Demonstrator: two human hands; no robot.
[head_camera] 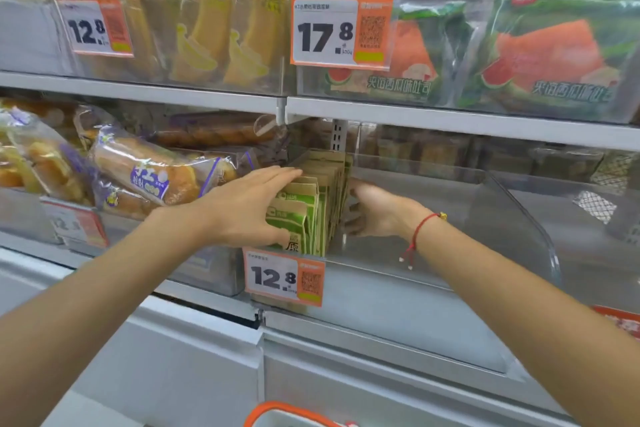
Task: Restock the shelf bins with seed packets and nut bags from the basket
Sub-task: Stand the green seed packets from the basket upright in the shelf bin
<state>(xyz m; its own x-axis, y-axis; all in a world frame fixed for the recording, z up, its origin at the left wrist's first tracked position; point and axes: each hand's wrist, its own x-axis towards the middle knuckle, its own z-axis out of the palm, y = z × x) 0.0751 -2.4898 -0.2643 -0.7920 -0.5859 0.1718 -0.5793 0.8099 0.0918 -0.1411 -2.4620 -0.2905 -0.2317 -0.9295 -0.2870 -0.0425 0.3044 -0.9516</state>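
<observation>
I see the green/tan packet row (317, 204) upright in the clear shelf bin (433, 274), at its left end, above the 12.8 price tag (284, 280). L hand (242, 208) lies flat on the row's front/left side, fingers straight. R hand (372, 210) cups the row's right side, fingers curled vs. the packets. Basket rim (277, 412) shows at btm edge.

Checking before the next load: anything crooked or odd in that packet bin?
Mostly tidy. The green packets stand bunched at the clear bin's left end, between left hand and right hand; front ones lean slightly.
</observation>
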